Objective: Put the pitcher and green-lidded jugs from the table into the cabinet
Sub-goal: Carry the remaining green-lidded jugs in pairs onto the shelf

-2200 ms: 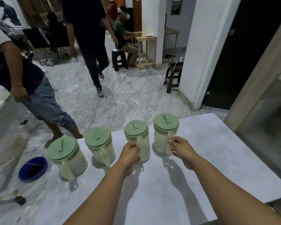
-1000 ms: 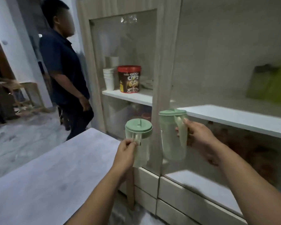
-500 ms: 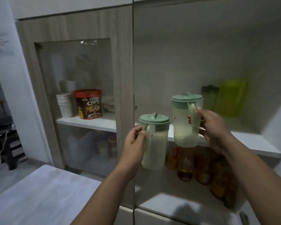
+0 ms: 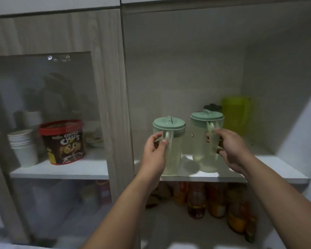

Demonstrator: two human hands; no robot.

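Both jugs came down onto the cabinet shelf [image 4: 269, 172] since half a second ago. I see left hand [image 4: 155, 151] clenched on left jug [image 4: 170, 151] handle at the front edge; right hand [image 4: 230, 150] grasping right jug [image 4: 204, 148] handle, deeper in. Wrists level, keeping them upright.

Two see-through jugs with green lids stand upright, side by side, on the white cabinet shelf [image 4: 276, 169]. The left jug [image 4: 171, 155] sits near the front edge. The right jug [image 4: 203, 150] seems a bit farther back. Each handle faces forward, held by a hand
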